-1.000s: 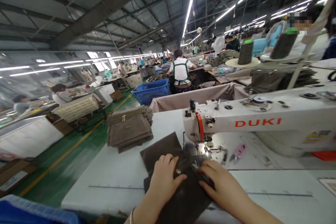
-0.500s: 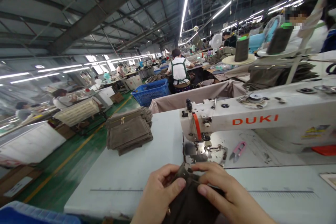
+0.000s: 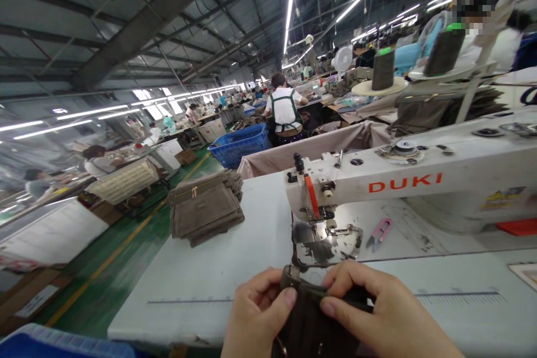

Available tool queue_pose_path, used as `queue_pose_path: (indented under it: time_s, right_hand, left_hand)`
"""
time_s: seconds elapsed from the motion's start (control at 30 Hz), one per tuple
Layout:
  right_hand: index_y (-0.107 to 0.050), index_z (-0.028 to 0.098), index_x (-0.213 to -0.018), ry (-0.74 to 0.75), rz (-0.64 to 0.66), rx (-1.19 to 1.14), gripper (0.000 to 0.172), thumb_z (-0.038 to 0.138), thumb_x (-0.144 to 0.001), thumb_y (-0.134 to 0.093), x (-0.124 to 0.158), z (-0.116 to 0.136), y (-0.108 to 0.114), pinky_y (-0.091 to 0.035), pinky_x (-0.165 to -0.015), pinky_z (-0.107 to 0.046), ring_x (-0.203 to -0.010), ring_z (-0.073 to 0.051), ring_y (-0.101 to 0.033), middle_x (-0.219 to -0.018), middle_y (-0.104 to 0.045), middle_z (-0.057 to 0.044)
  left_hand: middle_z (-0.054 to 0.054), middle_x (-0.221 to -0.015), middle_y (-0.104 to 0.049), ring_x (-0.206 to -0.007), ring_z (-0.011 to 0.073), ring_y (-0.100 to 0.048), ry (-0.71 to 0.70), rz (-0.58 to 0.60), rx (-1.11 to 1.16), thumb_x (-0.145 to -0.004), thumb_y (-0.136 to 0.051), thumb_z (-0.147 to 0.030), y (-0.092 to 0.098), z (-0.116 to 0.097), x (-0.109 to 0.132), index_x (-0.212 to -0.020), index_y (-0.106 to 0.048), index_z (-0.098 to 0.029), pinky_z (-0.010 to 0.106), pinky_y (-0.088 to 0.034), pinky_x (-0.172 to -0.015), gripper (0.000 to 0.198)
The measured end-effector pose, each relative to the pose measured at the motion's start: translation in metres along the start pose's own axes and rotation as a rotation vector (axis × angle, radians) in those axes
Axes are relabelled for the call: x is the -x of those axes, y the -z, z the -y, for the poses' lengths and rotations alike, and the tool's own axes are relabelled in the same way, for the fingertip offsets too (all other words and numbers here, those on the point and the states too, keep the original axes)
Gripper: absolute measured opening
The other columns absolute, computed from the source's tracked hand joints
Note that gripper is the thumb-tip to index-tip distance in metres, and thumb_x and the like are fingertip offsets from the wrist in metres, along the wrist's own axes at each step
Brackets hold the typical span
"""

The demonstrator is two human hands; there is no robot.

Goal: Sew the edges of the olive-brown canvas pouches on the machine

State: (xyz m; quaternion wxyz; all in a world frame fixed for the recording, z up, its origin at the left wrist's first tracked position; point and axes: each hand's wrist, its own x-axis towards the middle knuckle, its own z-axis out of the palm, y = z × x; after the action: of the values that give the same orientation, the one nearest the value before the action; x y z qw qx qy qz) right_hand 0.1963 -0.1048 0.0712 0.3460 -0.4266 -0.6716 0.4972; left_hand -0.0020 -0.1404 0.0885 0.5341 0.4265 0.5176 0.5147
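Observation:
A dark olive-brown fabric piece hangs between my two hands at the front edge of the sewing table. My left hand pinches its upper left corner, thumb in front, where the cloth folds over. The right hand grips the top edge farther right between thumb and fingers. Just beyond them stands a white sewing machine, its needle and presser foot area a little above the cloth in view and apart from it. The lower part of the fabric runs out of the picture.
A stack of brown zippered fabric pieces lies on the table's left. Pink thread snips rest beside the machine. Blue baskets stand behind and at lower left. Thread cones rise at the back right. Co-workers sit farther off.
My right hand has shifted slightly right, and the fabric's top edge is now stretched straighter between both hands. The left hand keeps its pinch, and the view has tilted a little.

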Motion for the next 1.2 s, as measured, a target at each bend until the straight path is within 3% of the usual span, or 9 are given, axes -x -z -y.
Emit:
queue_pose_path:
  time_s: [0.33, 0.43, 0.53, 0.6, 0.67, 0.77, 0.97, 1.1, 1.2]
  right_hand:
    - [-0.05, 0.022, -0.07, 0.002, -0.032, 0.06, 0.013, 0.023, -0.076, -0.061, 0.0, 0.004, -0.004, -0.046, -0.065, -0.024, -0.071, -0.016, -0.059, -0.075, -0.064, 0.001]
    - [-0.054, 0.023, -0.082, 0.12, 0.101, 0.107, 0.008, 0.016, -0.077, -0.056, 0.005, 0.007, -0.003, -0.044, -0.061, -0.021, -0.068, -0.013, -0.057, -0.072, -0.061, 0.004]
    - [-0.061, 0.025, -0.102, 0.34, 0.328, 0.118, 0.028, 0.011, -0.082, -0.048, 0.005, 0.002, -0.009, -0.047, -0.067, -0.019, -0.076, -0.012, -0.063, -0.088, -0.068, 0.002]
    - [-0.061, 0.025, -0.113, 0.437, 0.38, 0.194, 0.039, 0.008, -0.08, -0.049, -0.001, -0.011, -0.018, -0.048, -0.074, -0.02, -0.085, -0.014, -0.065, -0.099, -0.069, 0.0]
    - [-0.061, 0.024, -0.115, 0.478, 0.332, 0.4, 0.039, 0.008, -0.08, -0.056, -0.013, -0.028, -0.028, -0.049, -0.077, -0.023, -0.089, -0.017, -0.064, -0.101, -0.069, -0.001]
    - [-0.066, 0.023, -0.104, 0.537, 0.21, 0.803, 0.022, 0.011, -0.088, -0.057, -0.042, -0.05, -0.037, -0.049, -0.079, -0.03, -0.089, -0.02, -0.061, -0.095, -0.066, -0.003]
    - [-0.068, 0.015, -0.094, 0.555, 0.188, 0.967, 0.018, 0.009, -0.088, -0.053, -0.091, -0.062, -0.01, -0.047, -0.088, -0.039, -0.098, -0.025, -0.058, -0.102, -0.064, -0.011]
    - [-0.069, 0.014, -0.093, 0.567, 0.198, 0.989, 0.02, 0.005, -0.085, -0.053, -0.094, -0.07, 0.012, -0.049, -0.086, -0.038, -0.095, -0.025, -0.06, -0.098, -0.067, -0.01]
    - [-0.068, 0.015, -0.106, 0.596, 0.198, 0.967, 0.025, 0.008, -0.089, -0.051, -0.085, -0.082, 0.015, -0.046, -0.094, -0.038, -0.103, -0.023, -0.059, -0.107, -0.067, -0.01]
  left_hand:
    - [0.003, -0.077, -0.067, -0.068, 0.0154, -0.058, 0.092, 0.002, -0.1, -0.076, -0.074, -0.045, 0.0, -0.006, 0.002, -0.093, -0.07, -0.015, 0.022, -0.044, -0.062, 0.034]
    - [0.002, -0.079, -0.065, -0.071, 0.0152, -0.057, 0.098, 0.172, -0.268, -0.083, -0.067, -0.044, 0.011, -0.023, -0.005, -0.093, -0.067, -0.015, 0.022, -0.043, -0.065, 0.03]
    - [0.001, -0.082, -0.065, -0.075, 0.0158, -0.057, 0.077, 0.406, -0.512, -0.088, -0.06, -0.036, 0.022, -0.038, -0.023, -0.092, -0.066, -0.015, 0.023, -0.043, -0.067, 0.022]
    - [0.0, -0.081, -0.066, -0.075, 0.0155, -0.058, -0.002, 0.487, -0.792, -0.089, -0.056, -0.028, 0.025, -0.037, -0.042, -0.09, -0.066, -0.016, 0.022, -0.044, -0.066, 0.015]
    - [-0.001, -0.081, -0.067, -0.075, 0.0162, -0.06, -0.132, 0.461, -1.079, -0.089, -0.053, -0.022, 0.023, -0.024, -0.064, -0.085, -0.065, -0.018, 0.023, -0.045, -0.067, 0.013]
    - [0.005, -0.089, -0.065, -0.088, 0.0225, -0.058, -0.282, 0.27, -1.282, -0.088, -0.054, -0.017, 0.015, 0.007, -0.101, -0.087, -0.066, -0.017, 0.033, -0.045, -0.08, 0.012]
    - [0.014, -0.112, -0.059, -0.112, 0.034, -0.046, -0.455, -0.018, -1.409, -0.088, -0.061, -0.023, -0.004, 0.045, -0.164, -0.106, -0.065, -0.018, 0.051, -0.037, -0.093, 0.02]
    - [0.014, -0.105, -0.065, -0.106, 0.0317, -0.054, -0.527, 0.027, -1.42, -0.091, -0.055, -0.019, -0.012, 0.051, -0.179, -0.1, -0.068, -0.018, 0.047, -0.043, -0.091, 0.016]
    - [0.013, -0.096, -0.068, -0.097, 0.0305, -0.06, -0.556, 0.101, -1.417, -0.091, -0.054, -0.017, -0.01, 0.057, -0.167, -0.094, -0.069, -0.016, 0.045, -0.048, -0.086, 0.015]
